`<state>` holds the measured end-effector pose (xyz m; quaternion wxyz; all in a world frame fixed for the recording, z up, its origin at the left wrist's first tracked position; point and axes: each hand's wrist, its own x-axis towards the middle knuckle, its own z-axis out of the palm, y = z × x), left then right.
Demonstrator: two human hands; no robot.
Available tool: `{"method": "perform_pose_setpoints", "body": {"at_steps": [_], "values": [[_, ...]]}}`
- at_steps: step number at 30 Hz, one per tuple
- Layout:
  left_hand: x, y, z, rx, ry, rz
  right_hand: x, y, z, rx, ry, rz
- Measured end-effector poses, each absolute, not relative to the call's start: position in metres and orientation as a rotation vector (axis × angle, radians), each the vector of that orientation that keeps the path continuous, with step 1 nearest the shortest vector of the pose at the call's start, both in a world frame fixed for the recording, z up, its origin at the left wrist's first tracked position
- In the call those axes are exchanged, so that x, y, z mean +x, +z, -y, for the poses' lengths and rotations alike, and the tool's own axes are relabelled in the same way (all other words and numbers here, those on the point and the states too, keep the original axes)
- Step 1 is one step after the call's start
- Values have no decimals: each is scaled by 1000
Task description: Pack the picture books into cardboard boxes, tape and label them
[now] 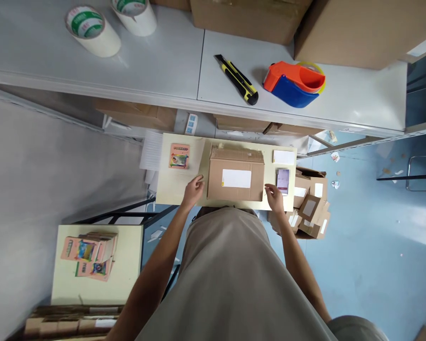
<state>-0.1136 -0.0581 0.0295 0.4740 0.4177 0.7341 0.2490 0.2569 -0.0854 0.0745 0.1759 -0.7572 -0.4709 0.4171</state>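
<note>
A taped cardboard box [236, 193] with a white label [236, 178] on it lies on the small pale table in front of me. My left hand [193, 190] is just left of the box, apart from it, with fingers loosely bent and nothing in them. On the other side, my right hand [274, 198] hovers by the box's right edge, its fingers stretched loosely toward it and holding nothing. Close to that hand lies a phone [283, 181] with a lit screen, below a white label stack [283, 157]. A pink booklet [179, 156] rests at the table's left.
Above, a grey shelf [156, 71] bears tape rolls [92, 31], a utility knife [237, 79], an orange and blue tape dispenser [294, 84] and large cartons [248, 21]. Labelled boxes [310, 207] are piled at the right. Booklets [90, 253] sit on a side table [128, 279] at left.
</note>
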Motion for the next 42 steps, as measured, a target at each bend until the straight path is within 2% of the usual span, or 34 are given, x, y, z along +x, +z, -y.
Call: {"method": "perform_pose_setpoints", "body": {"at_steps": [6,13,17,22,25,30,34,39,42], "values": [[-93,43,8,996,680,-1795,235,90,37,-2041,1213,1417],[-97,81,27,1063,842,-1775,237,118,50,-1899,1001,1368],[-98,86,44,1086,812,-1781,248,107,67,-1863,961,1314],[-89,66,58,1034,692,-1753,253,77,79,-1829,1072,1299],[-84,75,66,1198,757,-1772,253,79,75,-1845,990,1316],[-70,135,56,1754,939,-1739,247,121,44,-1820,705,1389],[-37,162,23,2014,748,-1532,218,143,9,-1670,717,1711],[4,154,8,2135,357,-1351,181,135,-18,-1645,826,2002],[3,154,27,2103,296,-1362,187,136,-11,-1655,790,2019]]}}
